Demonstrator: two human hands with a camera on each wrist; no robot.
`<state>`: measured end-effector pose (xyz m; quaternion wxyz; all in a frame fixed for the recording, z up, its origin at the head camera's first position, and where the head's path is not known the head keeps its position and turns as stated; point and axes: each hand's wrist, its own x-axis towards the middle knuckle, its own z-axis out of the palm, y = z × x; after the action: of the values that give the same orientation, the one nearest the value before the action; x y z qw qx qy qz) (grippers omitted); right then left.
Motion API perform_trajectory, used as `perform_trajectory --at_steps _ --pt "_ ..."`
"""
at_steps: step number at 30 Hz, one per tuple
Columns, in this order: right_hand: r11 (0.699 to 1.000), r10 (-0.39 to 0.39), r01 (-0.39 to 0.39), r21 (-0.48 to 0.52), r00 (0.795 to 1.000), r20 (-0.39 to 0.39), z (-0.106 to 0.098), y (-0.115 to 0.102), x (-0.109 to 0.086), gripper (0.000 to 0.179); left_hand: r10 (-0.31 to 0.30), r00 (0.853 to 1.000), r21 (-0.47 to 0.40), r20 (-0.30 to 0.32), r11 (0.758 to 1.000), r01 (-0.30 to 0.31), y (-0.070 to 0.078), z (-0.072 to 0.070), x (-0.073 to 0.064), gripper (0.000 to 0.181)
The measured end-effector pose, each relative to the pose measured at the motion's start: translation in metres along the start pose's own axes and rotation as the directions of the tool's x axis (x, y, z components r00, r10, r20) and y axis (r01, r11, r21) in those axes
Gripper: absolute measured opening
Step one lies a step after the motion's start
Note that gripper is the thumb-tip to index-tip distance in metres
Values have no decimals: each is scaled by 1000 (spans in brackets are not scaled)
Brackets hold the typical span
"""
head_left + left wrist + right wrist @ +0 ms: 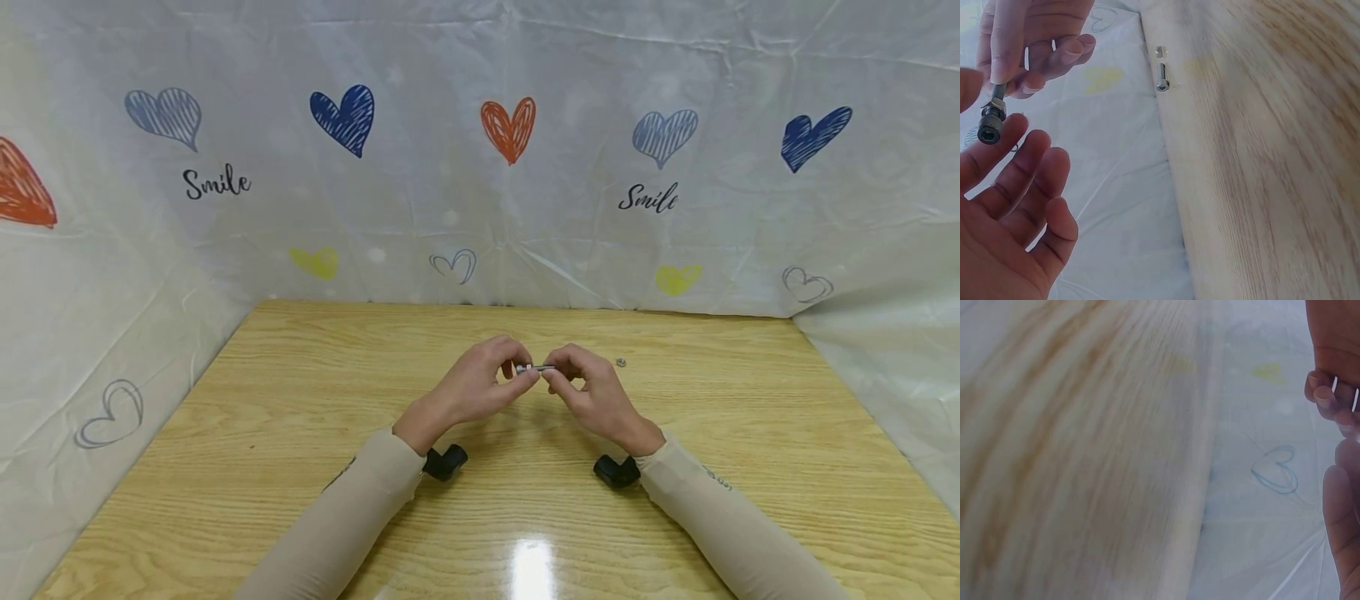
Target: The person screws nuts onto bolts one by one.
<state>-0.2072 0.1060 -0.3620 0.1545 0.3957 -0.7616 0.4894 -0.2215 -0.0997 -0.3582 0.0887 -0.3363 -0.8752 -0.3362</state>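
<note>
A metal socket-head bolt (542, 367) lies roughly level between the two hands, above the table. The left hand (480, 383) pinches it about its head end with thumb and index finger; the other left fingers are loosely bent. From the other side, the right hand (596, 396) pinches the threaded end. The left wrist view shows the hex socket of the bolt head (989, 132) and a nut (997, 105) on the shank near it. In the right wrist view the fingers (1340, 500) appear at the right edge, and the bolt is out of sight.
On the wooden table (300, 417) a loose nut (621, 362) lies right of the right hand. A second bolt (1162, 78) is near that nut, hidden in the head view. White cloth (420, 192) printed with hearts hangs behind and at both sides.
</note>
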Motion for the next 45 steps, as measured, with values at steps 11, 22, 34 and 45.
perform_trajectory --at_steps 11,22,34,45 --pt "1000 10 -10 -1 1000 -3 0 2 0 6 79 995 -21 -54 997 -80 -1 0 2 18" --pt "1000 15 -15 7 1000 -1 4 36 -6 7 94 993 -18 -65 995 -95 -1 0 2 11" --pt "999 34 -34 -18 999 4 -1 -3 0 5 57 996 11 -69 998 -56 -1 1 1 6" --pt "1000 15 -15 -12 1000 5 0 -1 0 7 38 997 8 -60 999 -38 -1 0 1 11"
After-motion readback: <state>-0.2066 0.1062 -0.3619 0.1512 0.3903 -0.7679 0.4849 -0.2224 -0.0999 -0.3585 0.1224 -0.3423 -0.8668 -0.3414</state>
